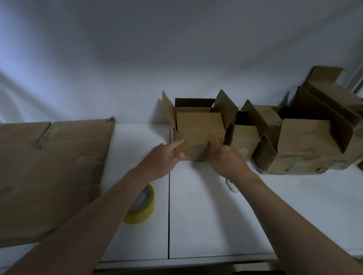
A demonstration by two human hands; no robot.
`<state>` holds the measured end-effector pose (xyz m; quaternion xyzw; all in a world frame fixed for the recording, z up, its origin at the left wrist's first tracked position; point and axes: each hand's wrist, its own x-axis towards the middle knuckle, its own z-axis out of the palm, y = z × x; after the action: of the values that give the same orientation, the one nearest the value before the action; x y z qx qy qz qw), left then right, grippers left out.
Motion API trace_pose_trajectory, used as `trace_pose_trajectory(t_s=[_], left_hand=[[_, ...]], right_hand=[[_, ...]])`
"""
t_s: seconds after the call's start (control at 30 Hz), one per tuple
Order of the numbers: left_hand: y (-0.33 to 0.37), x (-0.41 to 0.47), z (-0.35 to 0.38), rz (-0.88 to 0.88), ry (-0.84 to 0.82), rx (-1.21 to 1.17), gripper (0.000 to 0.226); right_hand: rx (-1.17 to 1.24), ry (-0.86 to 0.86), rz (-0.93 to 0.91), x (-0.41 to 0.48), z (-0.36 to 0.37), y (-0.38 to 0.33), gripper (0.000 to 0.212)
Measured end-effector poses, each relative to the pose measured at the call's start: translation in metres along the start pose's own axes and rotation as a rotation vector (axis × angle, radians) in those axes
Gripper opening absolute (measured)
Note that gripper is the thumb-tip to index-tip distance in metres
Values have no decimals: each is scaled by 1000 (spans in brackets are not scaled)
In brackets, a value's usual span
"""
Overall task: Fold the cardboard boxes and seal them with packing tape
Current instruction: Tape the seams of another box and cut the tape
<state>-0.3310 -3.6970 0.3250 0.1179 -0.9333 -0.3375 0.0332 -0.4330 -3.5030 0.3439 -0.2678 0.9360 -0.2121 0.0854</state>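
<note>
- A small cardboard box (199, 132) stands upright on the white bench (214, 212), a little right of the frame's centre and close to the wall (139, 40). Its four top flaps are open and stick up.
- A darker, rough patch shows low on the box's front wall, between the two hands.
- The left hand (160, 160) reaches in from the lower left. Its index finger lies straight against the front wall near the lower left corner, and the thumb sits by the bottom edge. These fingers (177, 143) look released, touching rather than grasping.
- The right hand (225, 160) reaches in from the lower right with its back to the camera. Its thumb points up against the front wall and its fingers curl round the box's lower right corner, grasping it. The fingertips are hidden.
- A yellow roll of packing tape (144, 209) lies flat on the bench in the lower centre-left, partly hidden under the left forearm and well apart from the box.
- A large flattened cardboard sheet (44, 172) covers the left of the bench and looks creased and worn.
- Just right of the held box stands a second small open box (246, 138), its flaps touching or nearly touching the first.
- Further right sits a larger open box (308, 150), with another box (334, 99) above and behind it at the upper right.
- A dark seam (169, 210) runs down the bench between the forearms.
</note>
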Motion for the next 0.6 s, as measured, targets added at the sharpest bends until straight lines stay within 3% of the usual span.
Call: trace_pose_trajectory(t_s=[0.3, 0.43, 0.6], left_hand=[[-17, -22, -13, -39, -54, 66, 53], [-42, -52, -40, -79, -75, 143, 53], [-84, -94, -68, -206, -73, 157, 56]], right_hand=[[29, -192, -8, -4, 12, -20, 48], [15, -255, -226, -21, 37, -66, 57], [-272, -386, -406, -55, 86, -137, 75]])
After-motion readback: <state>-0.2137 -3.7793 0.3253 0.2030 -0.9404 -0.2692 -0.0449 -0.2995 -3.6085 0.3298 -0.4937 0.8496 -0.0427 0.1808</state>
